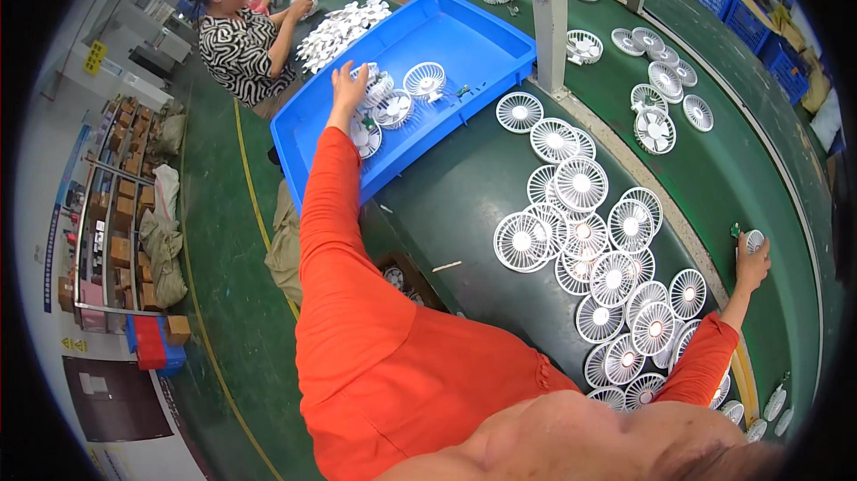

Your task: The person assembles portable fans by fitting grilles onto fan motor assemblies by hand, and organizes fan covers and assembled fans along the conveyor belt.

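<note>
Left hand: the left hand (346, 90) is placed over the fan units (423, 79) in the blue tray (446, 26); fingers are partly spread, but whether a unit is gripped cannot be told.
Right hand: a white fan part (755, 239) is held in the fingers of the right hand (754, 269), above the green belt (768, 173), a green board (735, 230) showing just beside it.
Handling advice: the part is best held by its rim, with board and blades kept unpressed; units in the tray are best lifted singly, so that ribs are not snagged.
Loose grilles: white grilles (581, 184) are heaped, overlapping, on the dark worktop (446, 186).
Obscured: the held part is partly covered by fingers; board attachment cannot be confirmed; lower grilles are hidden by the right sleeve (705, 360).
</note>
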A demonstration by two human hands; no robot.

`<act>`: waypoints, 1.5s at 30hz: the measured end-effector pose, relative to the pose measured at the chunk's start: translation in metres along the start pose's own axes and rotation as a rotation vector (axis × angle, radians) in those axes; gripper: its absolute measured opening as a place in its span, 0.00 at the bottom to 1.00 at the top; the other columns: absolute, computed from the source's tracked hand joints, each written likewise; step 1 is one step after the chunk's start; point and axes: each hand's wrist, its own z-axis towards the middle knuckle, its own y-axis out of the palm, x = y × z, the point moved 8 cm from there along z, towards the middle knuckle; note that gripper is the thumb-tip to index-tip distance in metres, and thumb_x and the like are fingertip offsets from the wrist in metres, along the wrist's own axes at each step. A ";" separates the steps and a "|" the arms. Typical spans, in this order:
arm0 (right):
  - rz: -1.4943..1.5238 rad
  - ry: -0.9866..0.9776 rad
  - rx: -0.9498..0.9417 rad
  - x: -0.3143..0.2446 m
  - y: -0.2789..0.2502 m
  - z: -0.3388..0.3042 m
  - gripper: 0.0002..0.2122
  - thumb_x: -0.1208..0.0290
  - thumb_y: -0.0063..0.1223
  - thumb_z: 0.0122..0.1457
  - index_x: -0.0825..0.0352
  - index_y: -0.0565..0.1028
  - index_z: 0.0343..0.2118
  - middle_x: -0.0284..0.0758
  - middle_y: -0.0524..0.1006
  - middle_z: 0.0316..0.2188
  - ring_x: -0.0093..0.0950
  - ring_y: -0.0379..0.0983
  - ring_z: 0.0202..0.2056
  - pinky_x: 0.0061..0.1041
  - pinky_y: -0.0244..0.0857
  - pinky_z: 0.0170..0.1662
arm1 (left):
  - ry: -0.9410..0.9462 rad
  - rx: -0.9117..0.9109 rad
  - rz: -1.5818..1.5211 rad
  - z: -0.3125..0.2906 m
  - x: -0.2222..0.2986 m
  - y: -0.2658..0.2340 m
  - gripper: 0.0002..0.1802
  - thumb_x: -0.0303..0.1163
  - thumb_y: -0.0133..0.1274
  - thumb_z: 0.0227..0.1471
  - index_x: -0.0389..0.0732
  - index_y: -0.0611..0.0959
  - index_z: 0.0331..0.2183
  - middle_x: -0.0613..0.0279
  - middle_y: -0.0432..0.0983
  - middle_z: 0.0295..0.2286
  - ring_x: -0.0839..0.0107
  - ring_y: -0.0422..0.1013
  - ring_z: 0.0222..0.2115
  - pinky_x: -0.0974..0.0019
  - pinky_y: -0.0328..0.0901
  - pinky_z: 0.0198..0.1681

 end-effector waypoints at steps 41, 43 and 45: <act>0.144 -0.139 -0.144 -0.012 -0.079 -0.010 0.37 0.48 0.64 0.44 0.56 0.66 0.57 0.51 0.69 0.51 0.49 0.66 0.52 0.41 0.64 0.52 | 0.781 -0.753 -0.362 -0.255 0.399 0.150 0.17 0.42 0.49 0.56 0.38 0.82 0.32 0.49 0.79 0.28 0.52 0.76 0.31 0.54 0.68 0.34; 0.130 -0.229 -0.093 -0.055 -0.080 0.001 0.33 0.48 0.60 0.49 0.57 0.66 0.57 0.49 0.69 0.52 0.47 0.63 0.55 0.41 0.61 0.55 | 0.817 -0.725 -0.203 -0.263 0.426 0.183 0.25 0.51 0.45 0.56 0.38 0.81 0.24 0.49 0.77 0.25 0.48 0.74 0.29 0.48 0.65 0.31; 0.268 -0.577 0.013 -0.105 -0.073 0.013 0.29 0.53 0.57 0.53 0.64 0.67 0.55 0.48 0.69 0.53 0.45 0.62 0.56 0.40 0.56 0.59 | 1.239 -0.472 -0.207 -0.279 0.451 0.217 0.26 0.50 0.43 0.55 0.40 0.82 0.23 0.51 0.79 0.26 0.52 0.75 0.28 0.51 0.68 0.31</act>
